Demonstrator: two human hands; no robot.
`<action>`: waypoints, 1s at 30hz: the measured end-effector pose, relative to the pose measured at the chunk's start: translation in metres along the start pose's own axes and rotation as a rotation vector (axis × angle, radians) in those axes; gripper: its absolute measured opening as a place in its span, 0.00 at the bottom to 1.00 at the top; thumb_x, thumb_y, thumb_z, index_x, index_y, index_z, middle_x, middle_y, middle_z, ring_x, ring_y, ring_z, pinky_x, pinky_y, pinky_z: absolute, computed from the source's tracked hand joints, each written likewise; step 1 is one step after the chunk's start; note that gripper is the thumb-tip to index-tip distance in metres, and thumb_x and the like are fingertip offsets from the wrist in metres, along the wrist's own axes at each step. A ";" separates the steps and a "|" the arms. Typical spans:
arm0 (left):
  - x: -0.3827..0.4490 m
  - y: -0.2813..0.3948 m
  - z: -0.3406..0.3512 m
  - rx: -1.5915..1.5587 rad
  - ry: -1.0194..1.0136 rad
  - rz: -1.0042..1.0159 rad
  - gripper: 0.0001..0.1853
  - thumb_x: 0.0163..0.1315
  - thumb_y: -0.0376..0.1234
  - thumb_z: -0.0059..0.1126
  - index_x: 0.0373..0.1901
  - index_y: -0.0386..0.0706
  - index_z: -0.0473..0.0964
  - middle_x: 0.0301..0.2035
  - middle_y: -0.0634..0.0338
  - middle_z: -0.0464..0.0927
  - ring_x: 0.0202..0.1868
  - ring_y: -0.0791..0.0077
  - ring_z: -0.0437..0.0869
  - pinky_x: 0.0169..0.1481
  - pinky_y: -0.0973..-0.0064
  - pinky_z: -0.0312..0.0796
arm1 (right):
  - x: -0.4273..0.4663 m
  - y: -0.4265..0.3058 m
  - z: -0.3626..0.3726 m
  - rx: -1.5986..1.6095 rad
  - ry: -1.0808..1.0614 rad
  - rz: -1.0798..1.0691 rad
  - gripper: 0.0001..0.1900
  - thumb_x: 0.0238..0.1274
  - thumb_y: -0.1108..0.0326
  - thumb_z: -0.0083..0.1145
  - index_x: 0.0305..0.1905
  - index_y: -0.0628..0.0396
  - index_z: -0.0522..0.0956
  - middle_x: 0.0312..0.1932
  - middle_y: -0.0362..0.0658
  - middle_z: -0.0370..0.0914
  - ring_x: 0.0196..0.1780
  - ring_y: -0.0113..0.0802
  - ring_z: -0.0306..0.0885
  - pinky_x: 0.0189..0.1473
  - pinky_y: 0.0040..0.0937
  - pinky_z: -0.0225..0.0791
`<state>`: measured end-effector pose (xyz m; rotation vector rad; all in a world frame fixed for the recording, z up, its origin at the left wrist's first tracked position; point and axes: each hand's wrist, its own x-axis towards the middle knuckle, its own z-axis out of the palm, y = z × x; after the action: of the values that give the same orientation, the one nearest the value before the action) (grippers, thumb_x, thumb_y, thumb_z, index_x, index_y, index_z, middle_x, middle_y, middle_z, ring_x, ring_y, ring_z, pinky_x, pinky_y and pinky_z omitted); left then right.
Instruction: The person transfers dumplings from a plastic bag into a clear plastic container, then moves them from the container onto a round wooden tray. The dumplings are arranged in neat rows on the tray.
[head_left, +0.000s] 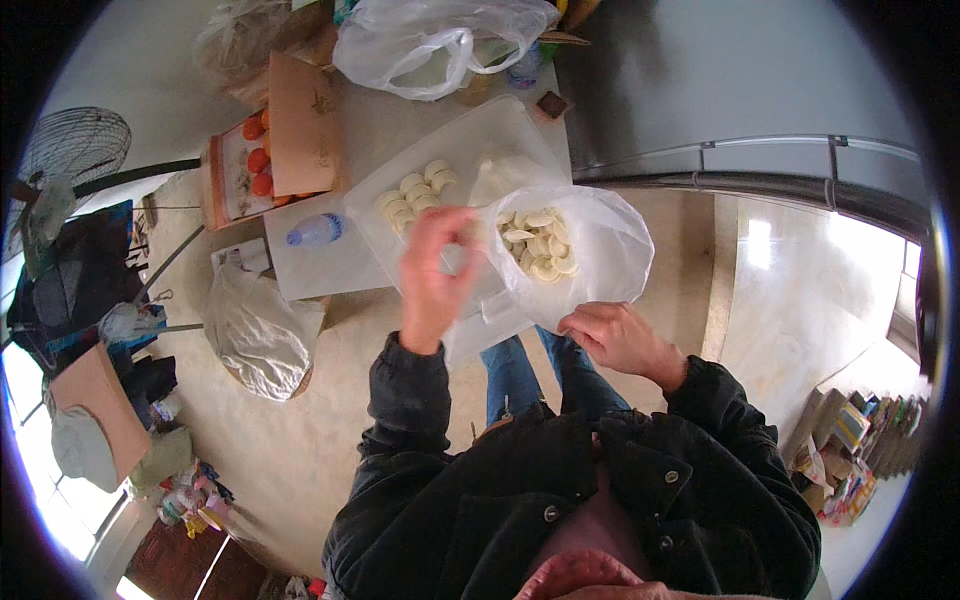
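Note:
A translucent plastic bag (615, 240) lies open before me, with several thin, pale round slices (546, 244) inside. The bag's near rim is pinched in the fingers of my right hand (626, 341). My left hand (435, 274) hovers at the bag's left side, its fingers curved and blurred by motion; whether it holds anything is unclear. Beyond it, pale round pieces (412, 196) stand in short rows on a translucent plastic tray (360, 199), partly hidden by the hand. Another pale heap under clear plastic (510, 172) sits at the tray's right.
Left of the tray, a water bottle (315, 229) lies on the table (300, 270). A cardboard box (304, 127) of orange-red fruit stands behind it. White plastic bags (442, 52) and a small dark block (552, 105) are at the back. A large grey appliance (735, 82) borders the right.

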<state>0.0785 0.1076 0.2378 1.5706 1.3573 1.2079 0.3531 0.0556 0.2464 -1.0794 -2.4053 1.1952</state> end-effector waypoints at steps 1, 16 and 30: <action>0.003 0.016 0.006 0.147 -0.186 0.143 0.19 0.60 0.23 0.62 0.54 0.36 0.74 0.49 0.54 0.78 0.45 0.70 0.82 0.50 0.74 0.76 | 0.001 0.000 0.001 -0.015 -0.007 -0.005 0.05 0.64 0.69 0.58 0.41 0.55 0.80 0.34 0.44 0.82 0.39 0.45 0.83 0.39 0.40 0.75; 0.007 -0.120 0.005 0.185 0.373 -0.284 0.18 0.59 0.24 0.59 0.52 0.39 0.75 0.48 0.51 0.78 0.49 0.53 0.80 0.53 0.63 0.74 | 0.000 -0.007 -0.005 -0.002 -0.016 0.022 0.06 0.62 0.73 0.58 0.43 0.57 0.80 0.35 0.46 0.82 0.39 0.45 0.83 0.41 0.41 0.76; -0.012 -0.281 0.026 0.966 0.106 -0.266 0.16 0.54 0.28 0.62 0.45 0.42 0.73 0.45 0.49 0.73 0.51 0.47 0.77 0.54 0.53 0.71 | 0.005 -0.004 -0.004 0.019 0.015 0.021 0.06 0.60 0.74 0.60 0.42 0.59 0.81 0.35 0.48 0.83 0.39 0.46 0.83 0.42 0.41 0.77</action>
<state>0.0182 0.1482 -0.0349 1.8396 2.3334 0.4570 0.3495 0.0595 0.2514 -1.1063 -2.3730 1.2098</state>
